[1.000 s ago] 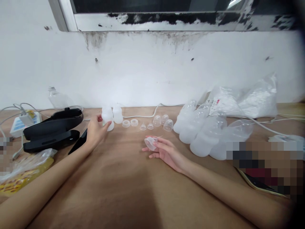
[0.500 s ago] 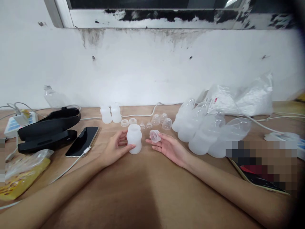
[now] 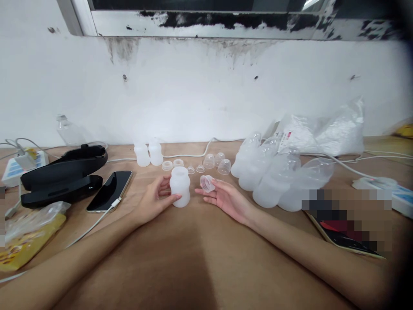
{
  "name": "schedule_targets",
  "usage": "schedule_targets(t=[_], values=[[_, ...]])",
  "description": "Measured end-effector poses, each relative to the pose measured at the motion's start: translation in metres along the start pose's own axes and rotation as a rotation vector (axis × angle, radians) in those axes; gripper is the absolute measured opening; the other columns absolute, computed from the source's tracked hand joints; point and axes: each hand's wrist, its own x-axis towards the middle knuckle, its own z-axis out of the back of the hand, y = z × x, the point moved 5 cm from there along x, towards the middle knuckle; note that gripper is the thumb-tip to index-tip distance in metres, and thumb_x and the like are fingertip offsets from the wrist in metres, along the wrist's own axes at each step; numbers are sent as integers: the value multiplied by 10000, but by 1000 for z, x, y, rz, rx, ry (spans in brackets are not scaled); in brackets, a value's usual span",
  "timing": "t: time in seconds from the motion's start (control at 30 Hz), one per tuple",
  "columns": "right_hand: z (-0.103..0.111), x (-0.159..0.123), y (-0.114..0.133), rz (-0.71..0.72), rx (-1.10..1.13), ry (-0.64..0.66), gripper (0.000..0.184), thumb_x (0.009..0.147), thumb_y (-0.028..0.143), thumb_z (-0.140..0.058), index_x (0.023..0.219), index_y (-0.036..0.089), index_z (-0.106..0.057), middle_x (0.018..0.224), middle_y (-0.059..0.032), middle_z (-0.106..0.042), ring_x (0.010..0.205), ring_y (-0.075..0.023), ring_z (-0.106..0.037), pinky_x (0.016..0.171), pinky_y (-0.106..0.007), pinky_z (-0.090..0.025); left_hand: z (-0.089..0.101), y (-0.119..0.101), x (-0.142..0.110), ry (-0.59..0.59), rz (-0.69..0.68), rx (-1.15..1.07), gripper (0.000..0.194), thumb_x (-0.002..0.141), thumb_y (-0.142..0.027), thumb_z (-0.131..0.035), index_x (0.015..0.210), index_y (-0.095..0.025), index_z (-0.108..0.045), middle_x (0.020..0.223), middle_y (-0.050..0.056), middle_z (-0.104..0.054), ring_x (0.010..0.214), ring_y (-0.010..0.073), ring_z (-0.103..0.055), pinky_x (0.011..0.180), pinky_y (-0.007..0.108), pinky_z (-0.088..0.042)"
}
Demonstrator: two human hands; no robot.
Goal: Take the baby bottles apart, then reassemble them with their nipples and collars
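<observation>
My left hand [image 3: 154, 199] has its thumb and fingers around an open-topped, frosted white baby bottle [image 3: 180, 187], which stands upright. To its right, apart from the bottle, my right hand [image 3: 227, 199] pinches a clear threaded collar [image 3: 207, 183] between thumb and fingers, palm turned up. The collar is tilted, and whether a teat is seated in it I cannot tell. Just behind lie two clear rings [image 3: 167, 165], two small teats [image 3: 191, 169] and several clear domed caps [image 3: 223, 166]. Two more bottle bodies [image 3: 142, 154] stand farther back on the left.
Several capped bottles [image 3: 268, 189] crowd the right side, before a clear plastic bag [image 3: 338, 129]. On the left are a phone [image 3: 109, 191] with a charging cable, a black case [image 3: 64, 172], a yellow packet [image 3: 32, 237] and a power strip [image 3: 40, 159]. Another phone [image 3: 348, 237] lies at right.
The whole view has shifted slightly, so everything appears a little farther left. Both hands keep the same hold on the bottle and the collar.
</observation>
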Motion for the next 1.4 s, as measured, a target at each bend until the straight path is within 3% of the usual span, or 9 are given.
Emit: schedule_targets(t=[0.23,0.5,0.67,0.8,0.93,1.03,1.17,1.3,1.4], values=[[1,-3,4,123,-76,-30,259,725,228,-622,981,235,-580,993,-20,-571,918,-150,-553,701,-247,-457,10,-11,-2,-76,-87,427,460,709,-368,-595,1112,-165,-504,1130,68,-571,1043,237,-518,915,388,-397],[-5,-5,1,174,-432,55,409,646,178,-680,1027,264,-560,1067,-9,-565,837,-121,-558,767,-279,-447,1,-24,-3,127,-100,514,428,729,-367,-568,1112,-177,-546,1098,56,-594,977,210,-545,855,326,-420],[-11,-8,2,210,-505,115,419,643,191,-677,1032,263,-540,1101,-20,-562,947,-162,-553,856,-344,-429,5,-20,-1,215,194,350,388,721,-434,-561,1046,-226,-599,1039,26,-639,933,225,-579,785,320,-462],[-14,-10,3,263,-553,102,377,655,186,-664,1004,275,-552,1193,-17,-509,949,-162,-555,872,-353,-428,1,-7,-6,340,535,-47,435,740,-469,-518,1015,-146,-615,710,73,-674,622,186,-607,461,239,-456],[-15,-11,5,304,-581,108,359,650,180,-663,984,266,-565,1178,-24,-520,1006,-181,-527,890,-366,-418,-6,-6,-9,437,636,-260,444,767,-474,-477,990,-118,-619,687,90,-664,578,170,-594,390,204,-412],[-15,-12,4,263,-609,100,385,642,195,-673,1000,267,-555,1151,-22,-532,921,-163,-558,852,-349,-438,0,-13,-3,360,440,24,410,747,-457,-524,1017,-163,-618,798,76,-676,696,198,-614,509,245,-468],[-13,-12,5,211,-673,34,377,623,219,-689,972,256,-554,1043,-15,-562,797,-136,-576,770,-314,-464,4,-34,-3,239,-92,574,421,735,-403,-566,1125,-243,-550,1077,44,-607,919,233,-574,777,337,-458],[-11,-9,4,199,-635,13,341,612,227,-696,925,237,-562,936,-6,-579,809,-143,-574,748,-298,-465,-3,-39,-16,205,-496,989,430,825,-317,-468,1245,-238,-425,1146,90,-549,966,254,-548,805,377,-435],[-11,-7,0,160,-557,21,318,616,249,-690,910,228,-567,915,-16,-585,766,-147,-578,672,-292,-483,-7,-40,-25,198,-681,1132,388,870,-186,-372,1249,-256,-408,1154,111,-541,1035,265,-503,829,412,-403]])
